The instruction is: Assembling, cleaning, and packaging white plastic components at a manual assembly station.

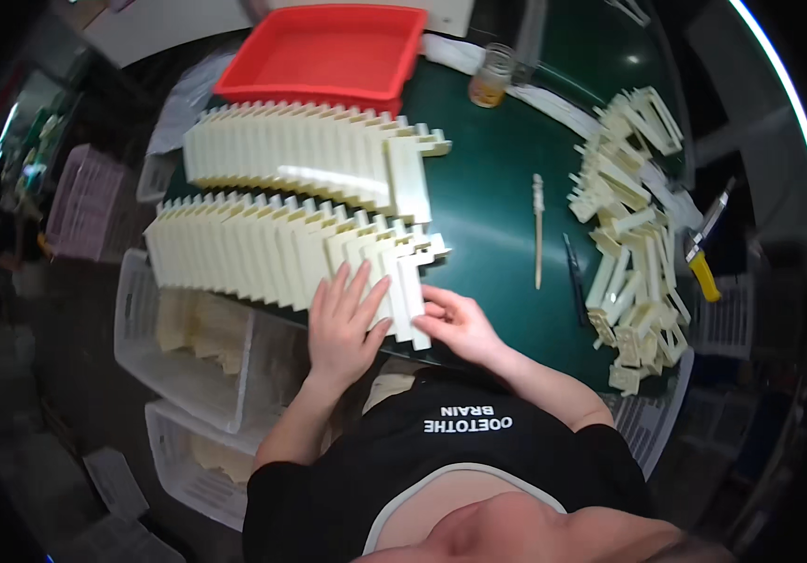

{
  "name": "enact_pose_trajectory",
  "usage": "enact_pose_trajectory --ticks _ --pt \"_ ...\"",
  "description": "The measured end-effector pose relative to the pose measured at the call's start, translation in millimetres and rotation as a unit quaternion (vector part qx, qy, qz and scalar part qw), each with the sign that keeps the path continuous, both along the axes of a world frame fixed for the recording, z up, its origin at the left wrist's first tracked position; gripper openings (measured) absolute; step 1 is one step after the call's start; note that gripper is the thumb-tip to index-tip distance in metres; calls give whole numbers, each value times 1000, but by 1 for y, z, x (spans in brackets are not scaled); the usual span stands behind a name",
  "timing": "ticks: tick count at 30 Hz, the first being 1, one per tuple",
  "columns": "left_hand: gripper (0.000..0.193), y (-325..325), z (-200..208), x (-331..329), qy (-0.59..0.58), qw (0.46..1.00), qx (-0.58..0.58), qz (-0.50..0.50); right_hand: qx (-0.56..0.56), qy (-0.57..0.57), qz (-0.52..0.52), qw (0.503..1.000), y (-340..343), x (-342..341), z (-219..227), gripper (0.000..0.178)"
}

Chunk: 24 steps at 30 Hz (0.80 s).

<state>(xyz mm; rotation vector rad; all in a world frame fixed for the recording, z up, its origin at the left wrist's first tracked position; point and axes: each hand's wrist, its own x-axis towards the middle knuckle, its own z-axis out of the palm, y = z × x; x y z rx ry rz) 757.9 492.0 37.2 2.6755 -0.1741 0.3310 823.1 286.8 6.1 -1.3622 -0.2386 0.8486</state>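
Two rows of cream-coloured plastic parts stand closely overlapped on the green table [488,206]. My left hand [342,324] lies with spread fingers on the right part of the near row [253,249]. At that row's right end, my right hand [455,324] has its thumb and fingers closed around the lower end of the last cream plastic part [411,296]. That piece leans against its neighbours, and some fingertips are hidden behind it. Just beyond is the far row [281,150], which neither hand touches.
A red tray [324,56] sits at the back, with a glass jar [491,77] to its right. A thin stick [538,235] and a dark slim tool [574,277] lie near a heap of loose cream parts [642,272]. A yellow-handled knife [703,272] is far right. White crates [188,366] stand lower left.
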Motion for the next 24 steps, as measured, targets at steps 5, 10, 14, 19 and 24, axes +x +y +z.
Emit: enact_pose_trajectory --ticks 5,10,14,19,24 --pt "47 4 6 -1 -1 999 -36 -13 -26 -27 18 999 8 0 0 42" --pt "30 -23 36 7 -93 986 -94 -105 -165 -511 -131 833 -74 -25 54 28" --pt "24 -57 49 18 -102 965 -147 -194 -344 -583 -311 667 -192 -66 90 30" --pt "21 -120 42 16 -46 932 -220 -283 -471 -554 -375 575 -340 -106 64 39" --pt "33 -198 8 24 -39 925 -142 -351 -521 -574 -234 587 -371 -89 22 63"
